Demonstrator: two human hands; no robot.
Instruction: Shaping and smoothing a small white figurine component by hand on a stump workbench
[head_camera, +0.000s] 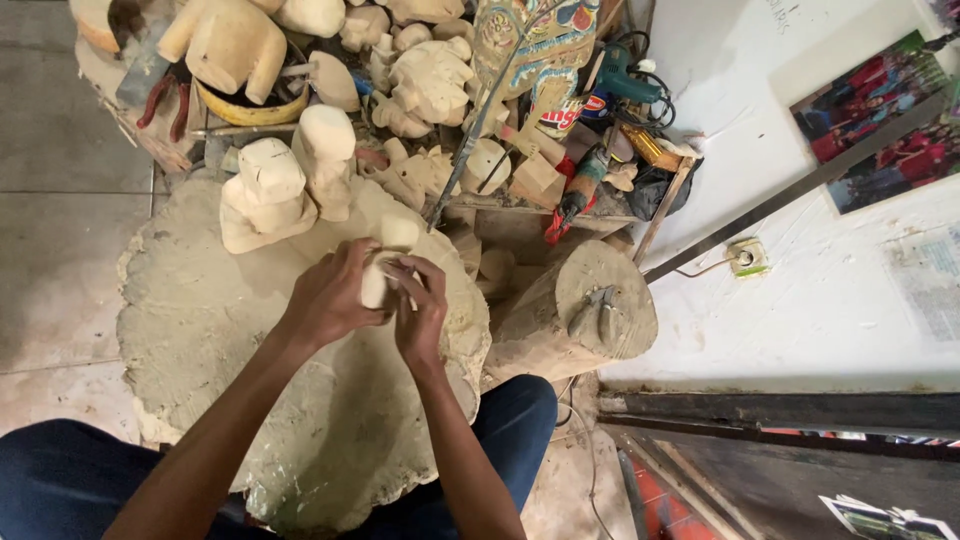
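A small pale wooden carving (385, 262) is held over a wide round tree-stump block (200, 330). My left hand (330, 295) wraps around its lower part from the left. My right hand (420, 300) presses on the same piece from the right, fingers curled against it; whether a tool sits in that hand is hidden. Two rough-carved wooden figures (265, 195) stand on the stump just beyond my hands.
Several unfinished pale carvings (430, 80) pile up at the back with a painted figure (535, 45), a drill (620, 75) and red-handled pliers (160, 100). A smaller log (590, 310) with pliers on top stands to the right. My knees frame the stump.
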